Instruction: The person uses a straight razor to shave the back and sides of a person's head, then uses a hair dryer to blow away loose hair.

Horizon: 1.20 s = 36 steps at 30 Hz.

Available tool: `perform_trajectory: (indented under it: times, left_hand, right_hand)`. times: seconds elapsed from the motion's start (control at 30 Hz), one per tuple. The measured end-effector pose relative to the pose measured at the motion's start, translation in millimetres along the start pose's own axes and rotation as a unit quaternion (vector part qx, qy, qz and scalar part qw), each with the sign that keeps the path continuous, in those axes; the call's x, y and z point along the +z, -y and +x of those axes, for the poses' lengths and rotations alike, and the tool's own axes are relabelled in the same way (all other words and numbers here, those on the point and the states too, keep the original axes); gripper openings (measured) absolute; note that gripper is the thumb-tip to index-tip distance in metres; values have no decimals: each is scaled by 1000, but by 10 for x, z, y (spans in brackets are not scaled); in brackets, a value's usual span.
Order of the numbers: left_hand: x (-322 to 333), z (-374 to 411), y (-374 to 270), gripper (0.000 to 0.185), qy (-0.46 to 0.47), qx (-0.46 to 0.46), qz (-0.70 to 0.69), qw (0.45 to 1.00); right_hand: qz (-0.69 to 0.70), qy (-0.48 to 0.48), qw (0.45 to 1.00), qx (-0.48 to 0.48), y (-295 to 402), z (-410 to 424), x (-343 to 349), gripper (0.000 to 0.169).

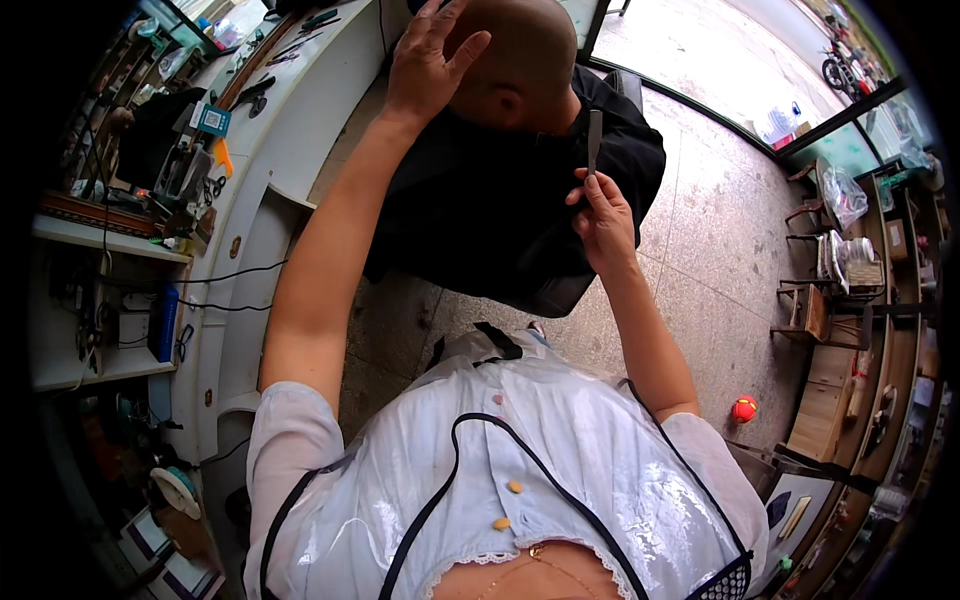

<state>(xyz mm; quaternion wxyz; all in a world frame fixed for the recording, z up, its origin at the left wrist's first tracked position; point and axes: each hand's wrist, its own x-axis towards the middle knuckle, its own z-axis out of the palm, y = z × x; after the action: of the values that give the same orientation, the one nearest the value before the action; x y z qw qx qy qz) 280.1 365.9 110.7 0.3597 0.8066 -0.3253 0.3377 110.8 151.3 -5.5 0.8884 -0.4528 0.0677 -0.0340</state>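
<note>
A person with a shaved head [517,52] sits before me, draped in a black barber's cape [480,217]. My left hand [430,64] rests against the side of the head with its fingers spread, holding no tool. In my right hand [604,217] is a straight razor [595,139], gripped near its lower end between thumb and fingers. It points upward beside the neck and over the caped shoulder; its edge does not seem to touch skin. An ear of the seated person shows between my two hands. The face is turned away.
At left a white counter [330,64] holds combs, scissors [214,189] and other tools before a mirror. Black cords [232,274] hang across its front. A red ball [744,409] lies on the floor at right, near wooden stools [810,315] and shelves. Glass panels stand ahead.
</note>
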Motion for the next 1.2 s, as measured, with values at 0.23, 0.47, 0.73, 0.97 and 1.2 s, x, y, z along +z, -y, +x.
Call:
perform_trajectory:
  times: [0.23, 0.47, 0.73, 0.97, 1.2]
  left_hand:
    - [136, 41, -278, 77, 28, 103, 158, 982]
    - [223, 12, -254, 84, 30, 80, 169, 982]
    - [426, -89, -240, 96, 39, 74, 177, 981]
    - [396, -100, -213, 112, 103, 82, 211, 969]
    - [285, 19, -118, 117, 131, 147, 200, 960]
  right_hand:
    - [124, -19, 991, 38, -339, 114, 280, 21]
    - [182, 27, 983, -2, -623, 329, 456, 27]
    - [303, 23, 952, 40, -796, 463, 522, 19]
    - [339, 78, 938, 0, -964, 524, 653, 26]
    - [374, 115, 920, 9, -1150, 642, 818, 27]
